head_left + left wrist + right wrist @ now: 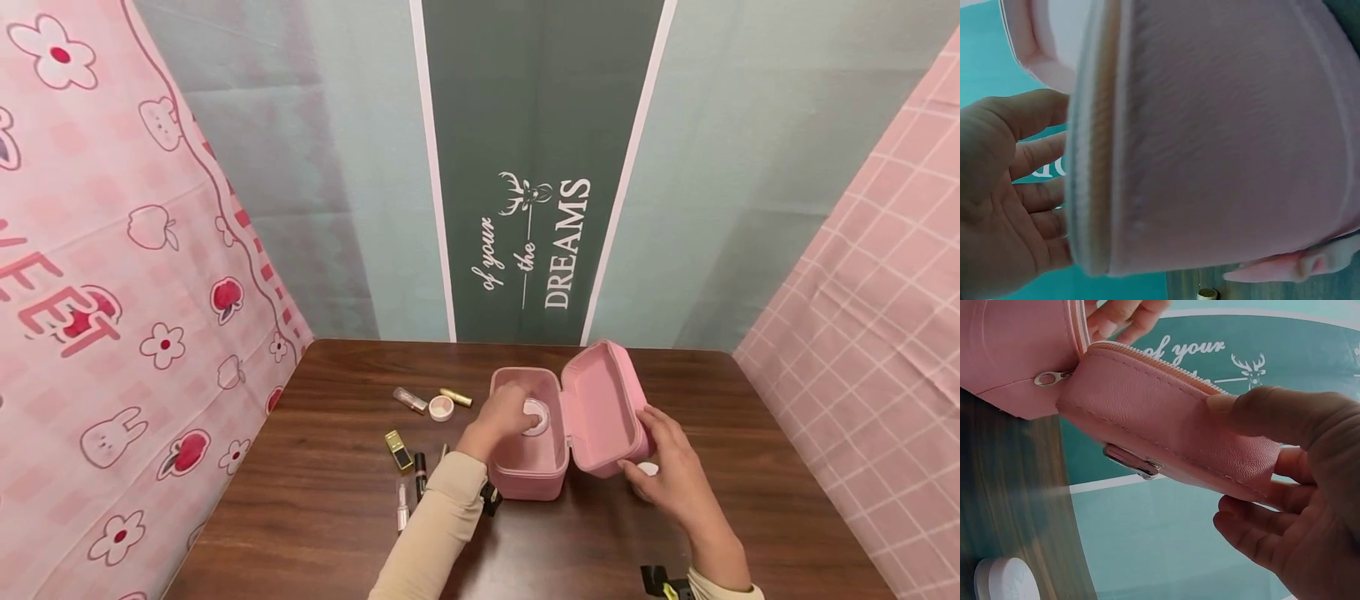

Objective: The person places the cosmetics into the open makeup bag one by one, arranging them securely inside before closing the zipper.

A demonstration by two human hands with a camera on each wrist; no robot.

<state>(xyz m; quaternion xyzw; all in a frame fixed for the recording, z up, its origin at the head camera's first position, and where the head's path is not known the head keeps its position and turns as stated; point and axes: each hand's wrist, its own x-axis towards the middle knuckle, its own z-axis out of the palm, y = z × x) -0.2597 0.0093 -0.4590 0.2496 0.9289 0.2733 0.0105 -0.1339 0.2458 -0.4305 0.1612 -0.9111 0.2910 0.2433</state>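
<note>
A pink zip-up cosmetic case [528,486] stands on the table with its lid [596,408] swung out to the right. My left hand [504,421] reaches over the near left rim into the case, fingers spread and fairly straight in the left wrist view. Its thumb overlaps a round, pale compact-like item [538,407] inside; the far fingertips are blurred. My right hand [675,467] grips the lid's outer end, thumb [1254,412] on the zipper edge and fingers beneath. A zipper pull [1050,378] hangs near the hinge side.
Left of the case lie a clear tube [410,400], a round palette [441,407], a gold tube [456,397], a gold-and-black box [399,451], a black tube [421,475] and a clear lipstick [402,506]. A white round jar [1013,579] stands beneath the right hand.
</note>
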